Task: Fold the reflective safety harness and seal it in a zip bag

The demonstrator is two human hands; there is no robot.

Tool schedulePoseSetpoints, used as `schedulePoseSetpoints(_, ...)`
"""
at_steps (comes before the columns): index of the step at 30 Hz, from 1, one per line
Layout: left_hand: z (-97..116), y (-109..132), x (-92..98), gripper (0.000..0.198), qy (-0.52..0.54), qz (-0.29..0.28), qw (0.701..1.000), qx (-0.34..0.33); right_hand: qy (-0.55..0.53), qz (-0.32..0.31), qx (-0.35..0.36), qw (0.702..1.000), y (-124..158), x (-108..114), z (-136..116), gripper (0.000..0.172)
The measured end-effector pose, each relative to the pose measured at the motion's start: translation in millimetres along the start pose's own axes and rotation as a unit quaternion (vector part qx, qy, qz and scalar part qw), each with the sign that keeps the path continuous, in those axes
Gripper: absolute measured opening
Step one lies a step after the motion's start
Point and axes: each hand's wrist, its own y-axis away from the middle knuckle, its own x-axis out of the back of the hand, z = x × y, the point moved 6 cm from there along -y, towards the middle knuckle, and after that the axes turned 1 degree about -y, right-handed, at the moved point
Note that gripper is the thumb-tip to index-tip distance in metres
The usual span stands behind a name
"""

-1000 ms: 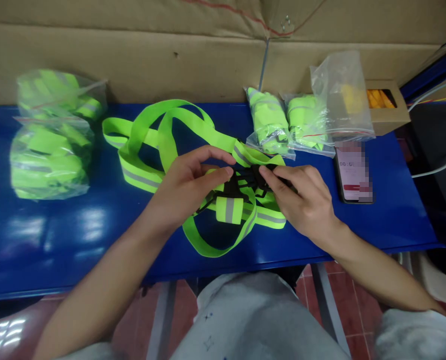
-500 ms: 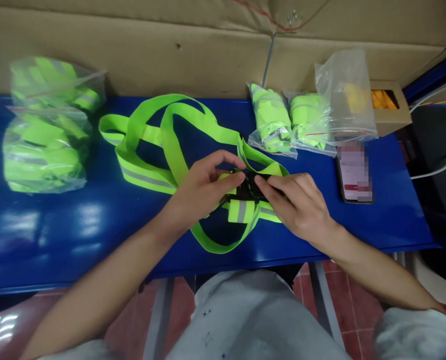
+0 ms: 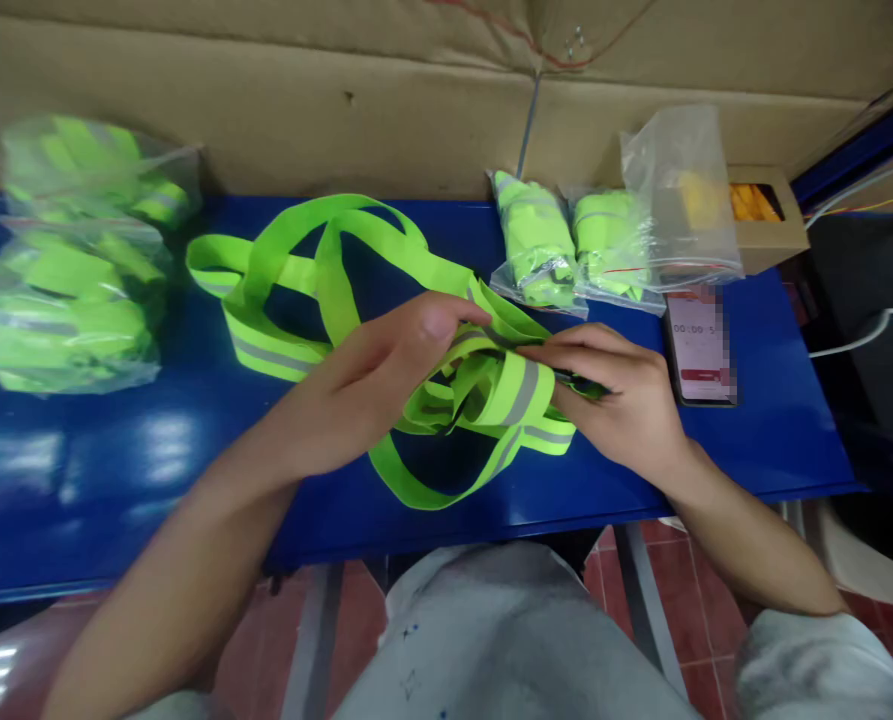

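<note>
A neon green reflective strap harness [image 3: 341, 270] with grey stripes lies spread over the blue table [image 3: 153, 450]. My left hand [image 3: 371, 380] is closed on a bunch of its straps near the middle and lifts them slightly. My right hand [image 3: 618, 390] pinches the same bundle from the right, fingers pressed on the green webbing; a bit of black buckle shows under the fingertips. Loops of the harness trail away to the back left and hang toward the table's front edge.
Clear bags of folded green harnesses [image 3: 71, 290] sit at the left, and two more bagged ones [image 3: 566, 245] at the back right. A phone [image 3: 699, 345] lies right of my hands. A cardboard box [image 3: 768, 215] with orange items and a cardboard wall [image 3: 303, 110] stand behind.
The black buckle that both hands were fingering is now covered; my hands have gathered and raised the striped straps over it, left hand moving up and right.
</note>
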Motion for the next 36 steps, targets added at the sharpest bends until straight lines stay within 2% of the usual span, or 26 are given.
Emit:
schedulePoseSetpoints(3, 22, 9, -4.1, 0.064, -0.130, -0.016, 0.986, -0.107, -0.136, -0.013, -0.105, 0.985, -5, 4, 15, 0.009)
schedulePoseSetpoints(6, 35, 17, -21.4, 0.091, -0.301, 0.052, 0.932, -0.196, -0.240, -0.063, -0.209, 0.946, -4, -1, 26, 0.018)
schedulePoseSetpoints(8, 34, 19, -33.5, 0.094, -0.375, 0.090, 0.898, -0.211, -0.298, -0.094, -0.265, 0.912, -2, -6, 31, 0.020)
schedulePoseSetpoints(9, 31, 19, -36.7, 0.091, -0.389, 0.103, 0.891, -0.209, -0.323, -0.102, -0.286, 0.896, -2, -8, 33, 0.021)
schedulePoseSetpoints(12, 23, 14, -32.6, 0.075, -0.354, 0.114, 0.911, -0.179, -0.384, -0.111, -0.320, 0.859, -2, -11, 37, 0.023)
schedulePoseSetpoints(16, 19, 7, -12.2, 0.032, -0.276, 0.105, 0.947, -0.128, -0.415, -0.113, -0.344, 0.835, -2, -12, 45, 0.027)
schedulePoseSetpoints(18, 15, 2, -2.8, 0.013, -0.244, 0.097, 0.961, -0.084, -0.415, -0.116, -0.350, 0.832, -1, -12, 49, 0.039)
schedulePoseSetpoints(21, 5, -6, 6.5, 0.018, -0.190, 0.066, 0.979, -0.029, -0.414, -0.151, -0.342, 0.830, 1, -13, 51, 0.058)
schedulePoseSetpoints(23, -1, -11, 12.7, 0.019, -0.141, 0.051, 0.989, -0.014, -0.410, -0.183, -0.320, 0.834, 2, -13, 50, 0.062)
schedulePoseSetpoints(26, -12, -15, 24.5, 0.022, -0.069, 0.059, 0.996, 0.009, -0.371, -0.204, -0.283, 0.861, -1, -8, 49, 0.056)
schedulePoseSetpoints(30, -36, -17, 32.8, 0.023, -0.019, 0.068, 0.994, 0.087, -0.287, -0.208, -0.275, 0.894, -4, -1, 55, 0.038)
schedulePoseSetpoints(33, -47, -21, 34.3, 0.027, -0.072, 0.086, 0.989, 0.092, -0.234, -0.205, -0.251, 0.917, -6, 0, 57, 0.030)
schedulePoseSetpoints(36, -47, -23, 33.2, 0.023, -0.223, 0.104, 0.965, 0.089, -0.189, -0.174, -0.222, 0.941, -9, 0, 60, 0.027)
